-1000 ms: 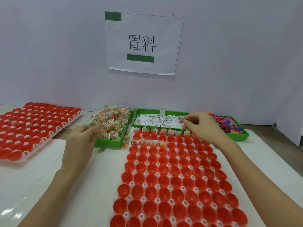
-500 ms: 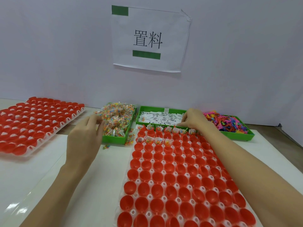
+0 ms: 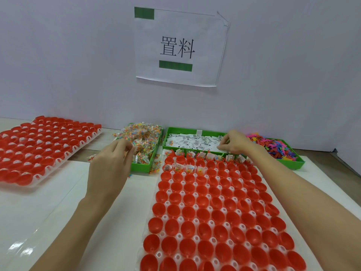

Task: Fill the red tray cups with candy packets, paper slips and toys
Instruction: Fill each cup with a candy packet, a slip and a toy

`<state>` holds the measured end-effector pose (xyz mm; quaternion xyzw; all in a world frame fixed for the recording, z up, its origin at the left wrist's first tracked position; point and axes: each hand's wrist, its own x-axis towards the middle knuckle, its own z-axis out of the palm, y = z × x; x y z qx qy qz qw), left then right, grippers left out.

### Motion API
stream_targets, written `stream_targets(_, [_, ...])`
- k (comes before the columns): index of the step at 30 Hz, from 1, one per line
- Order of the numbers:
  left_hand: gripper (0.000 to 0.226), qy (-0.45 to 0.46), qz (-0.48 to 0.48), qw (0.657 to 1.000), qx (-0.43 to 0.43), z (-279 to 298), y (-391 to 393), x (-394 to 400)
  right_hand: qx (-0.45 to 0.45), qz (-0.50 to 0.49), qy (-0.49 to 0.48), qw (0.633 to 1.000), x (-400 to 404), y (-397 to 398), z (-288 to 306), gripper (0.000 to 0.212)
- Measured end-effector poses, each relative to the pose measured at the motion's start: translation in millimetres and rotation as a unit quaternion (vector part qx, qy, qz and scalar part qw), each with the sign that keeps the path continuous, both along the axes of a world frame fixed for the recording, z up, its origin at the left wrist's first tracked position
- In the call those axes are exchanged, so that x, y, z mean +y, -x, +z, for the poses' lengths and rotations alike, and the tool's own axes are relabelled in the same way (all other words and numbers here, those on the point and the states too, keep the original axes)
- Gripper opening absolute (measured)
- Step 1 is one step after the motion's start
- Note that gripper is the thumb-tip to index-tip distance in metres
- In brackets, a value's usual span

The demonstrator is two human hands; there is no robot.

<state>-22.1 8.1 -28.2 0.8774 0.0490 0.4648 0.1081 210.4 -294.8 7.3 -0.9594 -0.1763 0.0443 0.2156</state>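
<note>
A long red tray of cups (image 3: 214, 212) lies in front of me. Its far row holds candy packets and paper slips (image 3: 210, 155); the first few cups of the second row hold candy packets (image 3: 189, 168). My left hand (image 3: 111, 165) reaches into the green bin of candy packets (image 3: 144, 137), fingers curled on a packet, fingertips partly hidden. Over the green bin of paper slips (image 3: 191, 141), my right hand (image 3: 235, 143) pinches a slip. Colourful toys (image 3: 273, 145) fill the right bin.
A second red tray of cups (image 3: 39, 145) lies at the left. A few loose candy packets (image 3: 91, 157) lie on the table beside the candy bin. A paper sign (image 3: 181, 47) hangs on the white wall behind the bins.
My left hand moved forward from the bin's edge into the candy packets. My right hand went from the tray's far row into the paper slip bin.
</note>
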Motion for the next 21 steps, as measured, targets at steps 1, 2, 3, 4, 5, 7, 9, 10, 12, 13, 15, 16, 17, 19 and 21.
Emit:
stream_targets(1, [0.012, 0.000, -0.002, 1.000, 0.000, -0.1, -0.2, -0.6, -0.010, -0.002, -0.003, 1.000, -0.4, 0.5, 0.6, 0.017])
stream_targets(2, [0.013, 0.002, -0.006, 1.000, 0.000, -0.2, -0.3, -1.2, -0.021, -0.006, -0.010, 1.000, -0.7, 1.5, 1.2, 0.019])
stream_targets(3, [0.013, 0.003, -0.010, 1.000, 0.000, -0.5, -0.4, -2.0, -0.031, -0.011, -0.018, 0.999, -0.9, 2.5, 1.4, 0.020])
stream_targets(4, [0.013, 0.004, -0.013, 1.000, -0.001, -1.0, -0.4, -2.8, -0.038, -0.013, -0.027, 0.999, -1.1, 3.6, 1.3, 0.022])
stream_targets(5, [0.013, 0.004, -0.016, 1.000, -0.002, -1.6, -0.5, -3.1, -0.042, -0.015, -0.035, 0.998, -1.3, 5.2, 1.4, 0.024])
stream_targets(7, [0.012, 0.008, -0.021, 1.000, -0.002, -3.0, -0.9, -2.9, -0.051, -0.018, -0.061, 0.997, -2.0, 9.2, 1.4, 0.027])
stream_targets(9, [0.012, 0.017, -0.026, 1.000, -0.003, -4.0, -1.2, -2.8, -0.069, -0.028, -0.108, 0.991, -2.1, 14.1, 2.8, 0.029])
stream_targets(10, [0.011, 0.023, -0.029, 0.999, -0.006, -3.8, -1.1, -3.4, -0.078, -0.035, -0.135, 0.987, -1.9, 18.1, 4.4, 0.029])
stream_targets(12, [0.011, 0.051, -0.047, 0.997, -0.017, -1.4, -0.5, -7.7, -0.082, -0.040, -0.192, 0.977, -2.0, 30.7, 8.6, 0.028])
stream_targets(13, [0.010, 0.075, -0.064, 0.995, -0.023, 0.5, 0.0, -12.4, -0.074, -0.038, -0.227, 0.970, -2.0, 39.5, 10.6, 0.026])
stream_targets(15, [0.008, 0.164, -0.121, 0.979, -0.031, 5.3, 1.5, -26.9, -0.049, -0.023, -0.291, 0.955, -2.9, 61.3, 14.4, 0.022])
stream_targets(16, [0.006, 0.231, -0.164, 0.959, -0.026, 8.0, 2.4, -36.3, -0.040, -0.011, -0.315, 0.948, -3.8, 73.9, 15.3, 0.019])
stream_targets(17, [0.005, 0.303, -0.215, 0.928, -0.013, 10.8, 3.7, -46.9, -0.035, 0.004, -0.332, 0.943, -4.4, 86.9, 15.6, 0.016])
stream_targets(19, [0.007, 0.416, -0.309, 0.855, 0.024, 15.2, 7.9, -69.4, -0.024, 0.035, -0.353, 0.934, -4.4, 113.7, 14.1, 0.010])
stream_targets(21, [0.011, 0.471, -0.362, 0.802, 0.064, 16.5, 13.1, -87.8, -0.004, 0.067, -0.360, 0.931, -2.6, 137.6, 11.9, 0.006])
